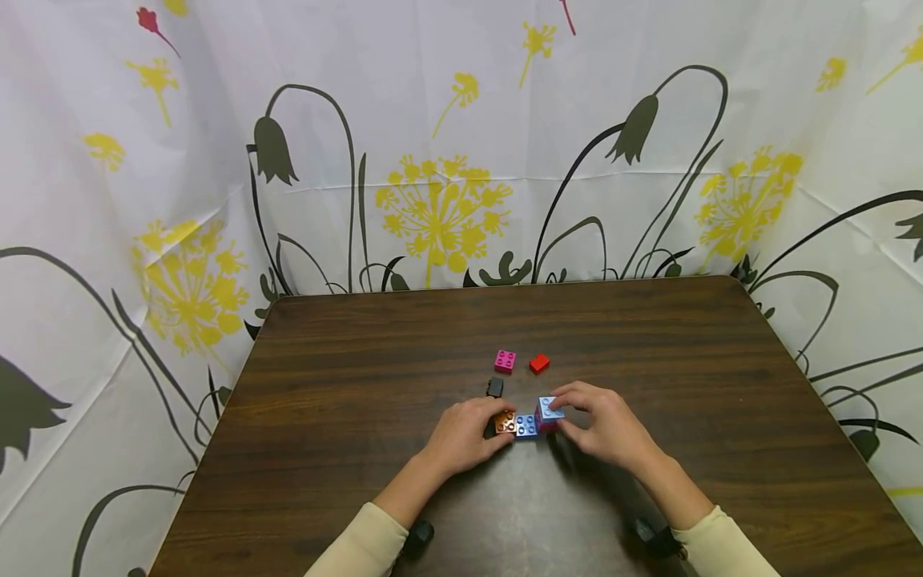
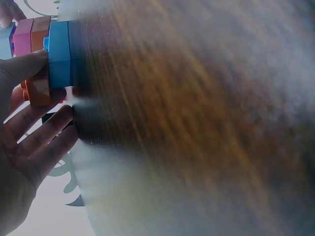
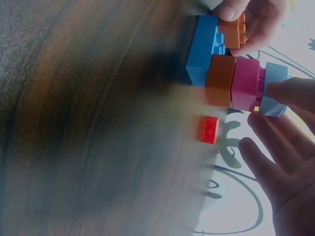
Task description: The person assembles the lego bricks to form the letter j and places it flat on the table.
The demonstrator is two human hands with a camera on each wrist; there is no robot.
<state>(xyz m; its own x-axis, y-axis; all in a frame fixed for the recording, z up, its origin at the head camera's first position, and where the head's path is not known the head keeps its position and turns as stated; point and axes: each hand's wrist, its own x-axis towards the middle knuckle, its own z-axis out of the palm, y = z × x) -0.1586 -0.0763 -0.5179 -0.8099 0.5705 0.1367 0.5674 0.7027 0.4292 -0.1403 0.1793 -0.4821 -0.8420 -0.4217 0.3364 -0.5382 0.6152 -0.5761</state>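
Note:
A long blue brick point(image 1: 526, 425) lies on the table with an orange brick point(image 1: 505, 422) on its left end. My left hand point(image 1: 465, 433) pinches that end between thumb and fingers. On the right end stands a stack: a second orange brick point(image 3: 219, 81), then a pink brick point(image 3: 245, 84). At the top is a light blue brick point(image 3: 274, 88), pinched by my right hand point(image 1: 606, 421). In the right wrist view, the pink brick's studs show in a narrow gap under the light blue brick.
Beyond the hands on the brown wooden table point(image 1: 346, 385) are a loose pink brick point(image 1: 505, 361), a small red brick point(image 1: 539, 364) and a black brick point(image 1: 494, 387), the last close to the left fingers. A flowered curtain point(image 1: 461, 144) hangs behind the table.

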